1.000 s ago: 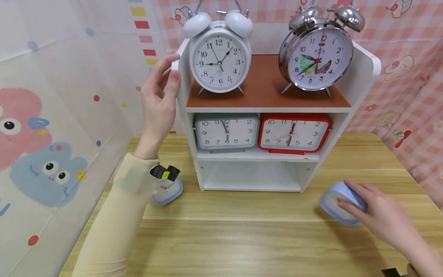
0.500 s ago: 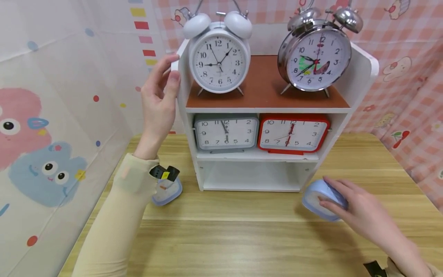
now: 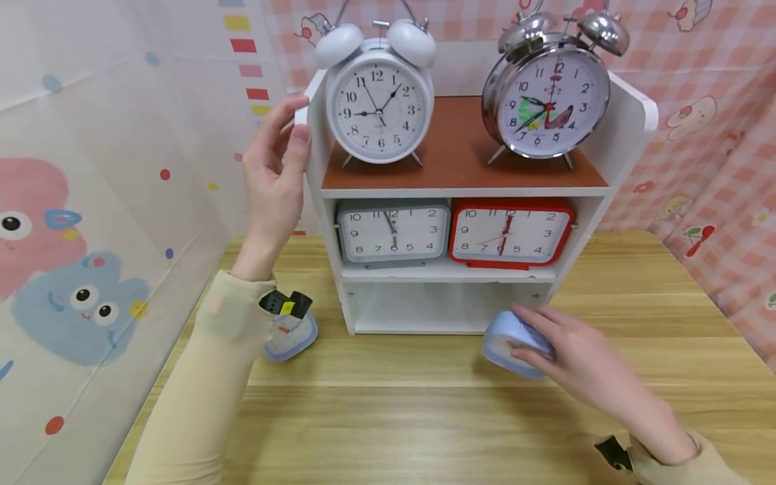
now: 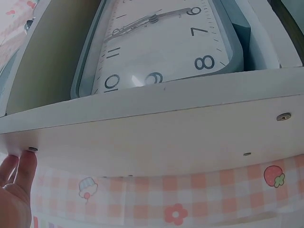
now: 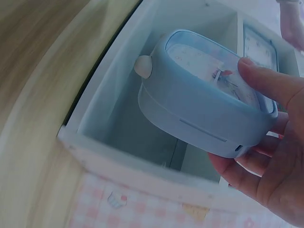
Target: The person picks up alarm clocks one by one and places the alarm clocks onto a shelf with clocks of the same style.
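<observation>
In the head view my right hand (image 3: 585, 350) grips a light blue alarm clock (image 3: 515, 340) low in front of the shelf's bottom compartment. Seen from the right wrist, the thumb lies on the face of the blue clock (image 5: 209, 95) and the other fingers hold its underside. My left hand (image 3: 275, 165) touches the upper left side panel of the white shelf (image 3: 467, 192); the left wrist view shows fingertips against the panel's outer face. A second light blue clock (image 3: 294, 337) lies on the table by the left wrist, partly covered by the sleeve and wrist strap.
A white twin-bell clock (image 3: 380, 111) and a silver twin-bell clock (image 3: 552, 101) stand on the brown top shelf. A grey clock (image 3: 394, 232) and a red clock (image 3: 512, 232) fill the middle one. The bottom compartment (image 3: 418, 306) sits just above the wooden table (image 3: 388, 417).
My right hand has carried the blue clock leftward across the table, from right of the shelf to the front of its bottom compartment. The left hand keeps its place on the side panel.
</observation>
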Available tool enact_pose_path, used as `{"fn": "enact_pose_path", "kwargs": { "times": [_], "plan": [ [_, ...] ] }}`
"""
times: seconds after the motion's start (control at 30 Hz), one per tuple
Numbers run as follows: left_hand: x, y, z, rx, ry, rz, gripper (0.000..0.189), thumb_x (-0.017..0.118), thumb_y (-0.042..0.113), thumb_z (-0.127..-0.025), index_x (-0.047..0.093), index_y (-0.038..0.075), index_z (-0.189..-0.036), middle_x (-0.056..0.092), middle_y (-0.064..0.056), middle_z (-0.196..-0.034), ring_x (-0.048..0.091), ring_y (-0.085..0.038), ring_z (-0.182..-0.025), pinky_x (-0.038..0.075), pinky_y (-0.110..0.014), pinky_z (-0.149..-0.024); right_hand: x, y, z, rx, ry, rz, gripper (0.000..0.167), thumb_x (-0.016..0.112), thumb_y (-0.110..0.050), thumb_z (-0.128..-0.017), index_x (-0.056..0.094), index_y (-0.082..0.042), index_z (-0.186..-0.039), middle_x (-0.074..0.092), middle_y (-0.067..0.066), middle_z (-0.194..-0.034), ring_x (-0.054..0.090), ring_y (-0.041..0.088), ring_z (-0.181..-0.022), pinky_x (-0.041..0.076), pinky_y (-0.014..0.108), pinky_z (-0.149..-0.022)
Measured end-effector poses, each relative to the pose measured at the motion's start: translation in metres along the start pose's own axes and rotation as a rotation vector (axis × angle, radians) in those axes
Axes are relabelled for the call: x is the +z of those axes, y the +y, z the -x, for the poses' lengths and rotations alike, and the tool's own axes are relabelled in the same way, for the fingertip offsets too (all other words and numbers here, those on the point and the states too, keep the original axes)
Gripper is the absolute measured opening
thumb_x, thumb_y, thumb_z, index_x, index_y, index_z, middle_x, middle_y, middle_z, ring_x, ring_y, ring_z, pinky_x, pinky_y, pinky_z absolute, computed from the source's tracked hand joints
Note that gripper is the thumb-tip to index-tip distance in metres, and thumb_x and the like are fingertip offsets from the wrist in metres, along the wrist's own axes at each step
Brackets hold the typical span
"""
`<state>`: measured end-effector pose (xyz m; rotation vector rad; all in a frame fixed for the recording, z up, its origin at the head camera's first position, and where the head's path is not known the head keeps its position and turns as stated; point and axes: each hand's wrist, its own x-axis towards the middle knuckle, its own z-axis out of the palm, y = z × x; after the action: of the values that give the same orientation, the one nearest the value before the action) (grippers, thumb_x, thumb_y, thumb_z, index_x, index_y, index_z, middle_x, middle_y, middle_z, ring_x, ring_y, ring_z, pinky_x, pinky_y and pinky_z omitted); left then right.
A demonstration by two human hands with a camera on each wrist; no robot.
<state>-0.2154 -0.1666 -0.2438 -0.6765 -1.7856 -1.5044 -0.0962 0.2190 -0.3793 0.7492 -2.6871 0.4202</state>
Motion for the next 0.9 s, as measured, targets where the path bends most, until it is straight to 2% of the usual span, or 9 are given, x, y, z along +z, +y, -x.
{"fn": "enact_pose_path", "kwargs": {
  "times": [0.13,0.23,0.47,0.9],
  "plan": [
    [0.000,0.000,0.000,0.000,-0.005,-0.006,0.036,0.051,0.005,-0.108,0.059,0.004,-0.143,0.062,-0.012,-0.148,0.065,-0.023,-0.133,0.058,-0.030,-0.111,0.005,-0.010,-0.010,-0.042,0.005,-0.007,0.061,0.089,-0.026,-0.082,0.069,-0.006,-0.136,0.074,0.004,-0.111,0.070,0.018,-0.093,0.062,0.041,-0.075],
    [0.000,0.000,0.000,0.002,-0.005,-0.003,0.036,0.051,0.005,-0.107,0.059,0.003,-0.143,0.062,-0.013,-0.148,0.065,-0.023,-0.133,0.058,-0.031,-0.111,0.007,-0.016,-0.016,-0.061,0.012,-0.010,0.060,0.089,-0.026,-0.083,0.069,-0.005,-0.135,0.074,0.003,-0.110,0.069,0.017,-0.091,0.062,0.041,-0.074],
    [-0.001,0.000,0.001,0.005,0.006,0.002,0.036,0.052,0.004,-0.107,0.060,0.002,-0.142,0.063,-0.013,-0.147,0.066,-0.023,-0.131,0.058,-0.030,-0.110,0.012,-0.028,-0.029,-0.080,0.003,-0.042,0.060,0.088,-0.029,-0.085,0.068,-0.008,-0.137,0.073,0.005,-0.113,0.070,0.020,-0.095,0.063,0.045,-0.081],
    [-0.001,0.000,0.001,0.004,0.001,-0.002,0.036,0.052,0.005,-0.107,0.059,0.003,-0.142,0.063,-0.012,-0.147,0.066,-0.024,-0.131,0.058,-0.030,-0.110,0.021,-0.043,-0.042,-0.107,0.026,-0.077,0.060,0.086,-0.027,-0.087,0.066,-0.009,-0.141,0.074,0.006,-0.121,0.072,0.021,-0.102,0.063,0.044,-0.083]
  ]
}}
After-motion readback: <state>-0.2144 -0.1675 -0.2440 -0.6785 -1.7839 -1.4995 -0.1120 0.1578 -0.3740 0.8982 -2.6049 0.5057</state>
